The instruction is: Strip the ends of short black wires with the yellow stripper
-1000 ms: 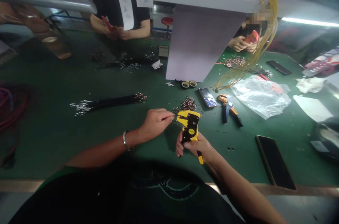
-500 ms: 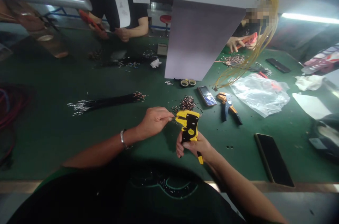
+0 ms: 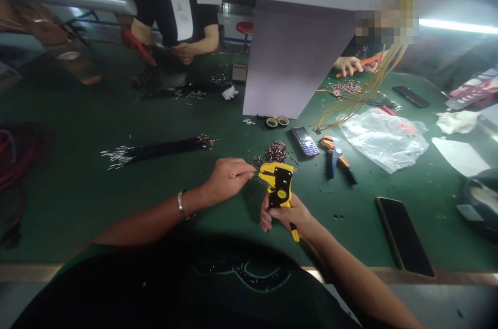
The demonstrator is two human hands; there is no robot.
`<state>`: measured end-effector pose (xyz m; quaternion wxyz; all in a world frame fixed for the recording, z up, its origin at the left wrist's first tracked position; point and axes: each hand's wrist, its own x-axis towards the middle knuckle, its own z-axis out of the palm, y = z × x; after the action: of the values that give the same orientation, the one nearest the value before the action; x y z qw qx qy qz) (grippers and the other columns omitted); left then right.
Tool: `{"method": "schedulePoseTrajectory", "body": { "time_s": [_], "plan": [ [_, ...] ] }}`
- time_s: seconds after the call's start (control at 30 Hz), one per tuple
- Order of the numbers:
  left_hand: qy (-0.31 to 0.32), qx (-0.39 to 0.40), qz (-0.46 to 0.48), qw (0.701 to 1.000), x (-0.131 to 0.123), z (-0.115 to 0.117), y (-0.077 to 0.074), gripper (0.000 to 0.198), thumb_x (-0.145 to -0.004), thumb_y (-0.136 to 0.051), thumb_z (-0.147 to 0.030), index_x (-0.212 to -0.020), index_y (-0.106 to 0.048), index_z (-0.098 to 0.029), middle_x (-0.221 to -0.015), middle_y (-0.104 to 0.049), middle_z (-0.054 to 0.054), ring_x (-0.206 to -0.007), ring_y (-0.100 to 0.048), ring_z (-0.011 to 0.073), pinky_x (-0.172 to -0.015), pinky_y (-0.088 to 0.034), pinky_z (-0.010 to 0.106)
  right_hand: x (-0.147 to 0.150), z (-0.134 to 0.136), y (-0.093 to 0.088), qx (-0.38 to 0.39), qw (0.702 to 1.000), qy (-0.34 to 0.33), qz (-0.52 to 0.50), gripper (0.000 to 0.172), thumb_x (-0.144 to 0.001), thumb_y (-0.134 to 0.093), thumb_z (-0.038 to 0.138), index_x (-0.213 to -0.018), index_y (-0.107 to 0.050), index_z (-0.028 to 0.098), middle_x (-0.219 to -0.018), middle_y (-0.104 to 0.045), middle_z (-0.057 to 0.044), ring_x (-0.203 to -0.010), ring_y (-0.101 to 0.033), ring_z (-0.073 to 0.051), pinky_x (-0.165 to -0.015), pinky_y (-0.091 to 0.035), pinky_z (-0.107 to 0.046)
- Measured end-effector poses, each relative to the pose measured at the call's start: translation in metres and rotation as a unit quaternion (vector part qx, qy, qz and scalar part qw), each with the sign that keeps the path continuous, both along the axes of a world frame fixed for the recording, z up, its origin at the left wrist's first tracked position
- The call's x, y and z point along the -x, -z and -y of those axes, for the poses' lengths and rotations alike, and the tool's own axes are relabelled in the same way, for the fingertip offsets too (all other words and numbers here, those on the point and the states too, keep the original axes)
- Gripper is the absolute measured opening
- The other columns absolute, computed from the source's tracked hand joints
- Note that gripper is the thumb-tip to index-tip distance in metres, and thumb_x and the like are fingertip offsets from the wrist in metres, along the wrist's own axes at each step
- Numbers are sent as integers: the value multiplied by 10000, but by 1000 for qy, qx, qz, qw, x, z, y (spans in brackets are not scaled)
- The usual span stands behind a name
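Pinching what looks like a thin dark wire (image 3: 257, 172), left hand (image 3: 225, 181), centre frame, wire reaching the mouth of a yellow-and-black tool (image 3: 280, 183). Right hand (image 3: 288, 212) wrapped round its handles. Both barely shifted over the past second; suggests the wire is being steadied at the mouth. Cannot tell whether the tool bites it. Black wire bundle (image 3: 163, 149), left of centre on the worktop (image 3: 155, 199), unchanged. Upper right, a co-worker's orange-red tool (image 3: 361, 65) has swung flatter.
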<state>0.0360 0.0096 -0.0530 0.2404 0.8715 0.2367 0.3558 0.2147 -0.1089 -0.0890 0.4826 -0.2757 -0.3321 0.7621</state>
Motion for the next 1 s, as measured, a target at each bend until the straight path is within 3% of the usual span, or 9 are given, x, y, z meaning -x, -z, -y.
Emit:
{"method": "schedulePoseTrajectory", "body": {
  "time_s": [1.0],
  "plan": [
    [3,-105,-4,994,-2,2,0,218,-863,-536,-122,-714,-692,-159,-571,-620,6,-516,-543,99,-504,-392,220,-2,1,7,-15,998,23,48,254,-754,-783,294,-810,-593,134,-586,-584,16,-498,-558,-134,-519,-499,-312]
  ]
}}
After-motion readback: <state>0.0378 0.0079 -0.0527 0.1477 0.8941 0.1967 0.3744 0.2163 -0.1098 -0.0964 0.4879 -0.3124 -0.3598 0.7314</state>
